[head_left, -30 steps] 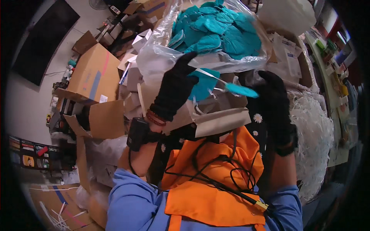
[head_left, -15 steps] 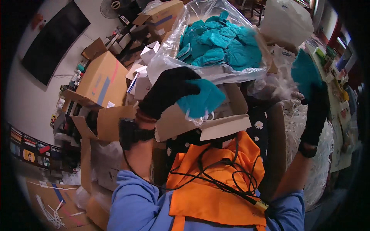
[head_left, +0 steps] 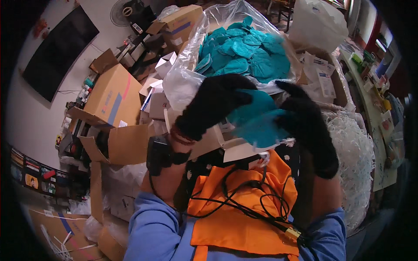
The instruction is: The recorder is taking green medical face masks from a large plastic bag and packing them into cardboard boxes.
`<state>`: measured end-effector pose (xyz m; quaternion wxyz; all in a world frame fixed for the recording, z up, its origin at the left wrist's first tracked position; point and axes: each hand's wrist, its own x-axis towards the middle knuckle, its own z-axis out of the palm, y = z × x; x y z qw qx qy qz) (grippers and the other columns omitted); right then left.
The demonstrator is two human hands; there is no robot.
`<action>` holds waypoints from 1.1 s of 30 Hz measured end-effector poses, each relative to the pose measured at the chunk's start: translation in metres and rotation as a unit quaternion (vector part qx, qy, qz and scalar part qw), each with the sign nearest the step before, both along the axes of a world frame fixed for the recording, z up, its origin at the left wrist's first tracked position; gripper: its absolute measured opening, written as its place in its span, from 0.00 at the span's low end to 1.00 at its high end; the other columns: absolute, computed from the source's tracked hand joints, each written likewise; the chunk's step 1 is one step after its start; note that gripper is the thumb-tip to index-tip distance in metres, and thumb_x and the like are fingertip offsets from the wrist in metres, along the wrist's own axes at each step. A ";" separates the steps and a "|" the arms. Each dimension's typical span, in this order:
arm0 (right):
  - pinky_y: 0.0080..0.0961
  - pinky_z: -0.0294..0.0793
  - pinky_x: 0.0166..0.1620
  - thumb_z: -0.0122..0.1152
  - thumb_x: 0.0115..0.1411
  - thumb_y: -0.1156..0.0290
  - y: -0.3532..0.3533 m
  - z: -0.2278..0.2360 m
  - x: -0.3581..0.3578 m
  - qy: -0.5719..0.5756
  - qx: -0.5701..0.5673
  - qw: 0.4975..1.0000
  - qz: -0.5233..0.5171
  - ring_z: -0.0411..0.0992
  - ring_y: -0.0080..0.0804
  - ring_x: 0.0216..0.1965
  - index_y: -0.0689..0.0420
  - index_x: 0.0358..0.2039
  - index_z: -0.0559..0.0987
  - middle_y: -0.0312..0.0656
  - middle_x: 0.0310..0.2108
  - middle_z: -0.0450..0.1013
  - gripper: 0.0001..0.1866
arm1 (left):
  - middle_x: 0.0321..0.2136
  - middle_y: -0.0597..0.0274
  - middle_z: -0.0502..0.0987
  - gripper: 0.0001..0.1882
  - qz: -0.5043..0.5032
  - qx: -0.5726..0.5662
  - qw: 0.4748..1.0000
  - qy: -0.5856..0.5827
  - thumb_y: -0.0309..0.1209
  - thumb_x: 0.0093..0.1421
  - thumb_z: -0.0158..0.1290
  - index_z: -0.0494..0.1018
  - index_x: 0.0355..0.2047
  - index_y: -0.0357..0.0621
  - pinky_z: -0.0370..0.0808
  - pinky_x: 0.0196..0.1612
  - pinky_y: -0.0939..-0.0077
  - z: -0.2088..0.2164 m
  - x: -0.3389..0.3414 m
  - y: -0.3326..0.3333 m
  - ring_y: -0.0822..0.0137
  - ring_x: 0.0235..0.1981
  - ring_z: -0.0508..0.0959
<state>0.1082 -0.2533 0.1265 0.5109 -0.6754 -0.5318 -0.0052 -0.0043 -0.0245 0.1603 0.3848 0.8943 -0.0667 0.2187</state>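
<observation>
My left hand (head_left: 211, 102), in a black glove, is closed on the edge of a teal face mask (head_left: 249, 106). From the right, my right hand (head_left: 311, 130), also gloved in black, grips a second teal face mask (head_left: 263, 129), which overlaps the first and is blurred by motion. One finger of that hand points up and away from the mask. Beyond both hands, a pile of teal masks (head_left: 244, 50) fills a box lined with a clear plastic bag (head_left: 185, 74). Below the held masks stands an open carton (head_left: 244, 150), its inside mostly hidden.
Cardboard boxes (head_left: 111, 95) stand open along the left. A heap of white straps (head_left: 348, 161) lies on the right, beside a long cluttered table (head_left: 365, 100). Black cables (head_left: 244, 187) run over my orange apron (head_left: 235, 232). A box with packets (head_left: 320, 74) sits back right.
My right hand has swung in from the far right with its mask, down against the other one. My left hand has moved a little right, still holding its mask.
</observation>
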 end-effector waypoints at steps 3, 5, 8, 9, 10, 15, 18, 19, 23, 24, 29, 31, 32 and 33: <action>0.38 0.64 0.58 0.61 0.50 0.75 0.005 -0.026 -0.007 0.115 -0.014 0.993 -0.022 0.66 0.48 0.55 0.53 0.45 0.77 0.50 0.53 0.68 0.19 | 0.44 0.59 0.77 0.14 -0.077 -0.073 0.994 0.029 0.27 0.56 0.57 0.77 0.44 0.41 0.73 0.46 0.75 -0.004 0.002 -0.011 0.66 0.44 0.77; 0.38 0.64 0.58 0.59 0.52 0.73 0.002 -0.034 -0.007 0.081 -0.055 0.993 -0.063 0.66 0.48 0.55 0.52 0.47 0.76 0.51 0.53 0.68 0.19 | 0.49 0.58 0.75 0.19 -0.070 -0.076 0.994 -0.039 0.29 0.59 0.54 0.71 0.51 0.40 0.72 0.50 0.76 -0.020 0.003 -0.003 0.65 0.48 0.75; 0.40 0.63 0.59 0.57 0.53 0.74 -0.010 -0.044 0.010 -0.050 -0.072 0.991 -0.103 0.65 0.50 0.56 0.52 0.50 0.75 0.52 0.54 0.66 0.22 | 0.56 0.56 0.69 0.24 -0.214 -0.530 0.819 0.058 0.31 0.64 0.48 0.61 0.59 0.39 0.69 0.55 0.74 -0.030 -0.006 0.002 0.64 0.55 0.71; 0.40 0.62 0.59 0.57 0.52 0.75 -0.014 -0.047 0.016 -0.093 -0.059 0.988 -0.109 0.64 0.50 0.56 0.51 0.51 0.75 0.53 0.54 0.66 0.23 | 0.56 0.55 0.68 0.24 -0.225 -0.570 0.786 0.084 0.31 0.64 0.47 0.61 0.59 0.39 0.68 0.55 0.74 -0.032 -0.008 -0.003 0.65 0.55 0.70; 0.40 0.62 0.59 0.56 0.51 0.75 -0.015 -0.047 0.019 -0.075 -0.055 0.989 -0.116 0.64 0.51 0.57 0.52 0.52 0.74 0.54 0.55 0.65 0.24 | 0.56 0.55 0.68 0.23 -0.232 -0.609 0.750 0.111 0.32 0.65 0.46 0.61 0.59 0.39 0.68 0.55 0.74 -0.033 -0.010 -0.007 0.66 0.55 0.70; 0.42 0.60 0.61 0.54 0.48 0.77 -0.006 -0.038 0.001 -0.009 -0.018 0.990 -0.138 0.61 0.53 0.59 0.53 0.54 0.72 0.56 0.57 0.62 0.29 | 0.41 0.61 0.76 0.22 -0.071 -0.368 0.926 0.056 0.33 0.57 0.57 0.70 0.51 0.40 0.74 0.46 0.74 -0.075 -0.013 -0.041 0.71 0.40 0.76; 0.41 0.59 0.61 0.53 0.49 0.77 -0.009 -0.042 0.000 -0.072 -0.024 0.987 -0.143 0.60 0.53 0.59 0.54 0.55 0.71 0.55 0.57 0.62 0.29 | 0.37 0.65 0.77 0.23 -0.080 -0.228 0.970 0.019 0.33 0.53 0.61 0.71 0.49 0.40 0.75 0.43 0.74 -0.056 -0.015 -0.055 0.72 0.37 0.76; 0.41 0.59 0.61 0.53 0.49 0.77 -0.010 -0.044 0.002 -0.088 -0.034 0.985 -0.144 0.60 0.53 0.59 0.55 0.56 0.71 0.55 0.57 0.62 0.29 | 0.37 0.65 0.77 0.23 -0.080 -0.184 0.979 0.020 0.33 0.53 0.61 0.71 0.49 0.40 0.75 0.43 0.74 -0.055 -0.016 -0.055 0.72 0.36 0.76; 0.41 0.60 0.61 0.53 0.50 0.77 -0.014 -0.049 0.007 -0.144 -0.062 0.979 -0.133 0.61 0.51 0.59 0.56 0.56 0.70 0.53 0.58 0.62 0.29 | 0.39 0.67 0.76 0.23 -0.087 -0.105 0.991 0.011 0.33 0.56 0.60 0.69 0.51 0.40 0.74 0.45 0.75 -0.060 -0.022 -0.047 0.73 0.39 0.75; 0.40 0.60 0.61 0.53 0.50 0.77 -0.011 -0.048 0.007 -0.128 -0.072 0.981 -0.124 0.61 0.51 0.59 0.57 0.57 0.69 0.52 0.58 0.63 0.29 | 0.40 0.67 0.75 0.23 -0.103 -0.154 0.982 -0.026 0.34 0.57 0.59 0.69 0.51 0.40 0.73 0.46 0.75 -0.064 -0.023 -0.052 0.74 0.40 0.75; 0.25 0.70 0.51 0.60 0.59 0.70 0.003 -0.059 0.021 0.009 0.043 0.991 -0.130 0.71 0.30 0.48 0.66 0.48 0.73 0.44 0.46 0.73 0.18 | 0.46 0.66 0.72 0.21 -0.087 -0.346 0.934 0.036 0.35 0.63 0.53 0.67 0.54 0.40 0.70 0.50 0.76 -0.076 -0.009 -0.066 0.75 0.45 0.72; 0.24 0.70 0.51 0.59 0.59 0.73 0.012 -0.038 0.020 0.188 0.136 0.964 -0.133 0.71 0.29 0.47 0.65 0.48 0.72 0.43 0.45 0.74 0.18 | 0.46 0.66 0.71 0.21 -0.057 -0.438 0.891 0.103 0.36 0.65 0.51 0.66 0.55 0.41 0.70 0.51 0.75 -0.079 -0.004 -0.064 0.75 0.46 0.71; 0.26 0.70 0.50 0.59 0.57 0.72 0.012 -0.042 0.019 0.152 0.111 0.973 -0.132 0.72 0.32 0.46 0.63 0.47 0.73 0.44 0.45 0.73 0.17 | 0.46 0.66 0.71 0.21 -0.045 -0.458 0.881 0.110 0.37 0.65 0.50 0.65 0.55 0.41 0.70 0.51 0.76 -0.081 -0.002 -0.062 0.75 0.46 0.71; 0.28 0.70 0.49 0.59 0.56 0.71 0.010 -0.048 0.017 0.116 0.087 0.981 -0.129 0.72 0.35 0.45 0.62 0.45 0.74 0.45 0.45 0.73 0.17 | 0.45 0.66 0.71 0.21 -0.033 -0.479 0.870 0.116 0.37 0.65 0.50 0.65 0.55 0.41 0.70 0.50 0.76 -0.083 0.000 -0.059 0.75 0.46 0.71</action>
